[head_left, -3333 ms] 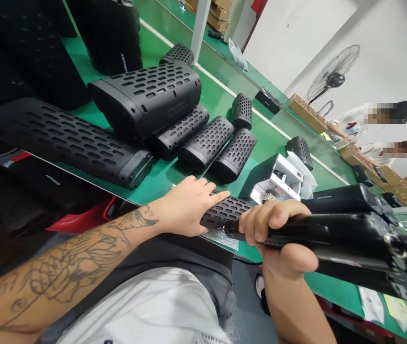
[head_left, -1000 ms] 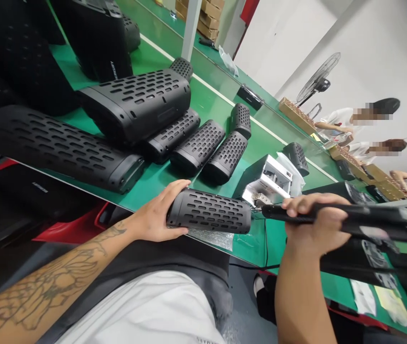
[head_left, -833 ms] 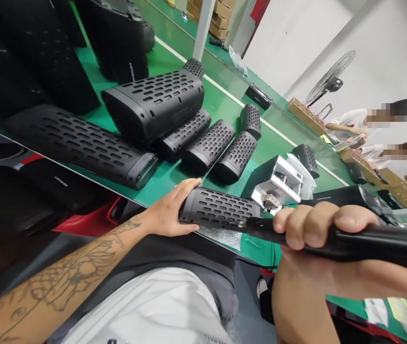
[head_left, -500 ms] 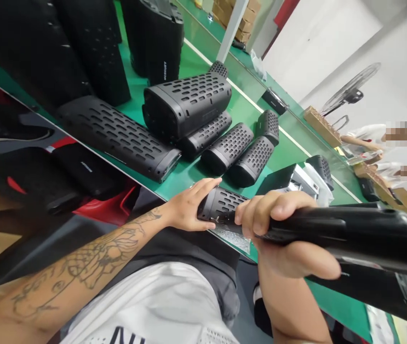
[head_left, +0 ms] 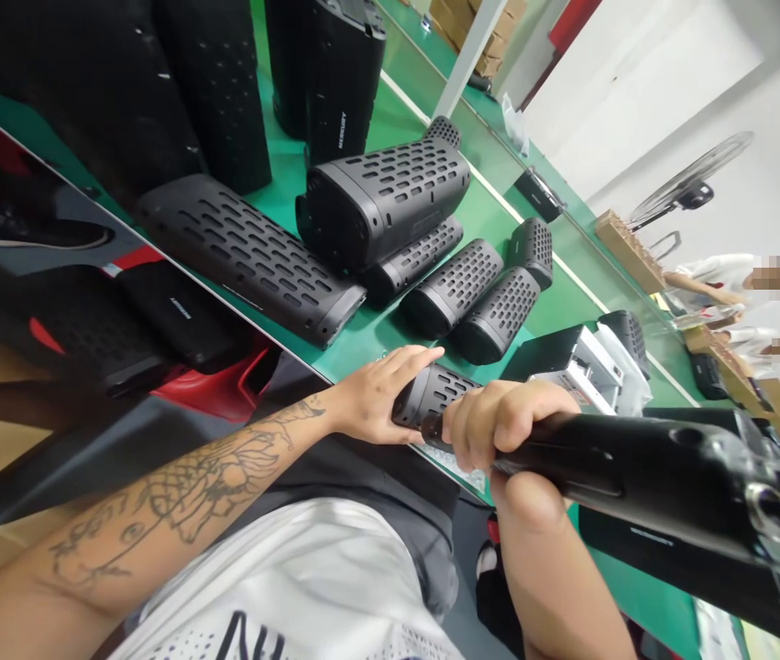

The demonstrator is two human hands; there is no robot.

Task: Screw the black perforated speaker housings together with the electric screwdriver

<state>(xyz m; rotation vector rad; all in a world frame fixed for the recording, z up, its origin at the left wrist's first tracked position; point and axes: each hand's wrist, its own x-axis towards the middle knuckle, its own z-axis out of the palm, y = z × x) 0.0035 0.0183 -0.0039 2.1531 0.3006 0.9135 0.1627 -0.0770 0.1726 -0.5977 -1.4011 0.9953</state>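
A pale wall (head_left: 671, 82) rises beyond the green tabletop (head_left: 568, 295).

Dark-grey housing (head_left: 436, 389) (slot-patterned), green tabletop (head_left: 289, 167).

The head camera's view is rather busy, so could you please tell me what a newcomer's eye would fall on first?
Most likely the big black tool filling the right foreground, gripped in the right hand, its tip near a slotted black casing whose end the left hand holds. Next, perhaps, the tattooed left forearm, lower left. Beyond the hands, more slotted casings lie grouped on the green table.
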